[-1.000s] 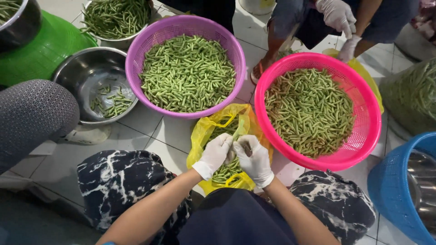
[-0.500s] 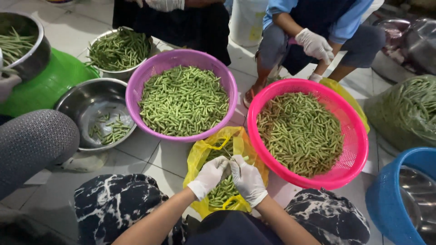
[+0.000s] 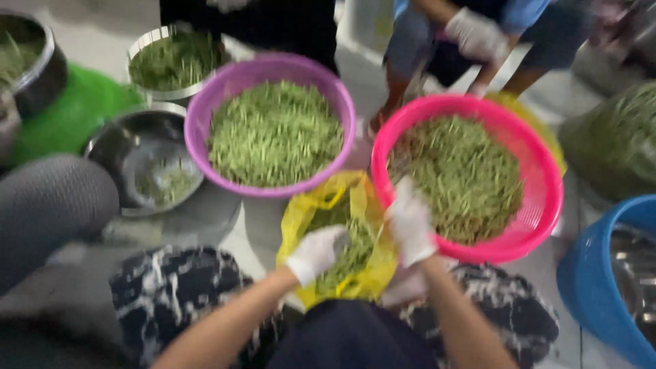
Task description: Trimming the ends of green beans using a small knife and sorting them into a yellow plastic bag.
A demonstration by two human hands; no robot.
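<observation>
My left hand [image 3: 316, 254] dips into the yellow bag [image 3: 301, 219] of green beans [image 3: 355, 249]; my right hand [image 3: 410, 225] lifts toward the pink basket [image 3: 540, 219]. Blur hides my fingers' state. Sorting seems underway.

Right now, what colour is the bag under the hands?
Yellow; the plastic bag shows best in the head view.

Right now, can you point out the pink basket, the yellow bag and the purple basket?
pink basket [image 3: 543, 171]: head view, on its right rim.
yellow bag [image 3: 295, 219]: head view, on its left side, beside the left hand.
purple basket [image 3: 266, 67]: head view, on its far rim.
</observation>
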